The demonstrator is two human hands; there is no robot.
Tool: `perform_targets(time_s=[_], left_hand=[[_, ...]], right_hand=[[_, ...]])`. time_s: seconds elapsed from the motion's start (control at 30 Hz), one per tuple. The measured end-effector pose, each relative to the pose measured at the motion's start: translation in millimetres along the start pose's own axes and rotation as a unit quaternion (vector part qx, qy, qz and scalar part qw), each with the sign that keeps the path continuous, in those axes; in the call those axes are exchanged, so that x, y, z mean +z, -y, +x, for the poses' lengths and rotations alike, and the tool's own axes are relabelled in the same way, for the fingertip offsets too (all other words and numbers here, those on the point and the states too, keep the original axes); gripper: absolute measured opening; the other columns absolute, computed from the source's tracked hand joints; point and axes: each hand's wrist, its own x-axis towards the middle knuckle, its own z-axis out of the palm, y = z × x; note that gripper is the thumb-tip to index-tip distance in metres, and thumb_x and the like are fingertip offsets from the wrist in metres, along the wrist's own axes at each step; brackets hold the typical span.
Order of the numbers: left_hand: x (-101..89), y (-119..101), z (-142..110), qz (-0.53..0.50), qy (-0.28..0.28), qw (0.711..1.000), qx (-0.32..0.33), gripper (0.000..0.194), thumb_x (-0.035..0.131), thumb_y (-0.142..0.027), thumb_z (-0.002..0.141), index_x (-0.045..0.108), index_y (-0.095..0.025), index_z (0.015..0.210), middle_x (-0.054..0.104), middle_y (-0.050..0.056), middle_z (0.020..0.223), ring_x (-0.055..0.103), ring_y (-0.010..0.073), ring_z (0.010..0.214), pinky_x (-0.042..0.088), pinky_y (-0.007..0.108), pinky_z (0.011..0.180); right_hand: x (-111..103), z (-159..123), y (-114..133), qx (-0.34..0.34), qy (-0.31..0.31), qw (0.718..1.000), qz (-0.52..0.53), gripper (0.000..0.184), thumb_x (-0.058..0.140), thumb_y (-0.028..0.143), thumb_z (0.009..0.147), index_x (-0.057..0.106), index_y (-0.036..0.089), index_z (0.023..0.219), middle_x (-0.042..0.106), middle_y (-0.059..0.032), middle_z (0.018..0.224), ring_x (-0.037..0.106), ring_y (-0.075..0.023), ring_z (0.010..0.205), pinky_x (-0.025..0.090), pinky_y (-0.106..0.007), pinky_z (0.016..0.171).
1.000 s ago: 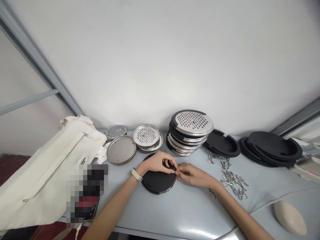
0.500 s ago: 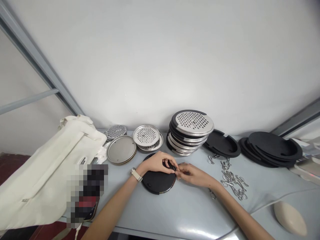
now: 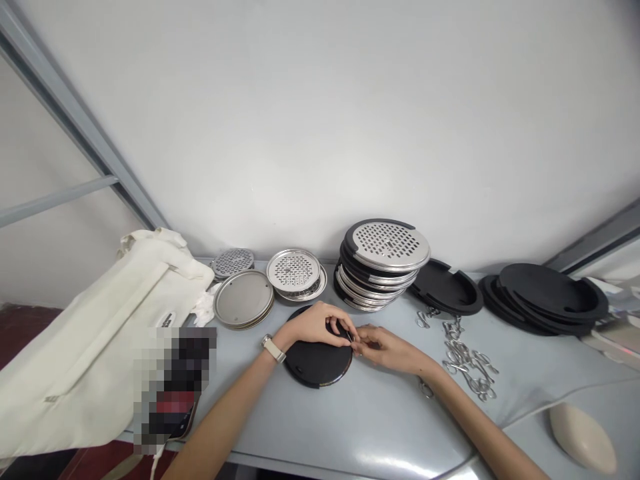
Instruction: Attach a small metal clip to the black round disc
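A black round disc (image 3: 315, 367) with a small hole near its lower left lies on the grey table in front of me. My left hand (image 3: 320, 325) reaches over its top, wrist strapped with a watch. The thumb and fingers of that hand close at the disc's right rim. There my right hand (image 3: 383, 348) pinches a small metal wire piece, mostly covered by the fingertips. The fingertips of both hands nearly touch. Beneath my right forearm, a metal wire hook (image 3: 425, 388) lies partly hidden.
Wire hooks (image 3: 467, 363) lie loose at right, before black round covers (image 3: 547, 290). Behind my hands stand a tall stack of perforated metal discs (image 3: 387, 243), a shorter stack (image 3: 293, 270) and plain metal plates (image 3: 243, 298). A white bag (image 3: 100, 347) is left, a computer mouse (image 3: 583, 437) right.
Both hands keep nearly the same place at the disc's right rim, with only slight finger movement. The whole view has shifted very slightly.
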Motion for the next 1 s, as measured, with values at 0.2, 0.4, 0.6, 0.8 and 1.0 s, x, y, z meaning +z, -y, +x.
perform_targets(time_s=[0.2, 0.4, 0.6, 0.8, 1.0], left_hand=[[0.5, 1.1, -0.4, 0.001, -0.001, 1.000, 0.005, 0.024, 0.069, -0.020, 0.072, 0.073, -0.015, 0.096, 0.072, 0.005, 0.091, 0.061, 0.0115, 0.075, 0.048, 0.019, 0.069], [0.2, 2.1, -0.6, -0.009, 0.006, 1.000, 0.001, 0.025, 0.069, -0.019, 0.073, 0.072, -0.015, 0.097, 0.071, 0.005, 0.093, 0.061, 0.0115, 0.076, 0.048, 0.019, 0.069], [-0.5, 0.2, -0.7, -0.003, 0.004, 1.000, -0.003, 0.025, 0.069, -0.019, 0.073, 0.072, -0.016, 0.097, 0.071, 0.004, 0.092, 0.061, 0.0117, 0.077, 0.049, 0.020, 0.071], [0.1, -0.4, -0.6, 0.002, -0.002, 1.000, -0.008, 0.026, 0.070, -0.019, 0.071, 0.072, -0.017, 0.096, 0.068, 0.004, 0.094, 0.059, 0.0101, 0.074, 0.049, 0.019, 0.069], [1.2, 2.0, 0.3, -0.009, -0.011, 1.000, -0.008, 0.024, 0.071, -0.018, 0.069, 0.070, -0.014, 0.093, 0.069, 0.004, 0.088, 0.056, 0.0094, 0.069, 0.049, 0.020, 0.067]], right_hand=[[-0.6, 0.2, -0.8, -0.007, -0.012, 1.000, -0.027, 0.037, 0.043, 0.047, 0.094, 0.052, 0.016, 0.075, 0.045, 0.0029, 0.065, 0.039, -0.0101, 0.059, 0.036, -0.022, 0.055], [-0.9, 0.0, -2.0, -0.018, -0.016, 0.999, -0.044, 0.037, 0.042, 0.045, 0.094, 0.050, 0.016, 0.073, 0.038, 0.0043, 0.063, 0.033, -0.0094, 0.057, 0.032, -0.022, 0.052], [-1.0, 0.1, -2.0, -0.024, -0.020, 0.998, -0.060, 0.037, 0.041, 0.045, 0.095, 0.051, 0.016, 0.075, 0.040, 0.0035, 0.064, 0.034, -0.0100, 0.058, 0.032, -0.022, 0.053], [-2.1, -0.1, -1.2, -0.011, -0.012, 0.999, -0.045, 0.038, 0.040, 0.048, 0.095, 0.051, 0.016, 0.075, 0.042, 0.0034, 0.064, 0.036, -0.0102, 0.058, 0.034, -0.022, 0.054], [-2.5, -0.6, 0.0, -0.001, -0.012, 0.999, -0.033, 0.041, 0.040, 0.051, 0.094, 0.051, 0.016, 0.074, 0.043, 0.0034, 0.065, 0.037, -0.0101, 0.059, 0.033, -0.022, 0.055]])
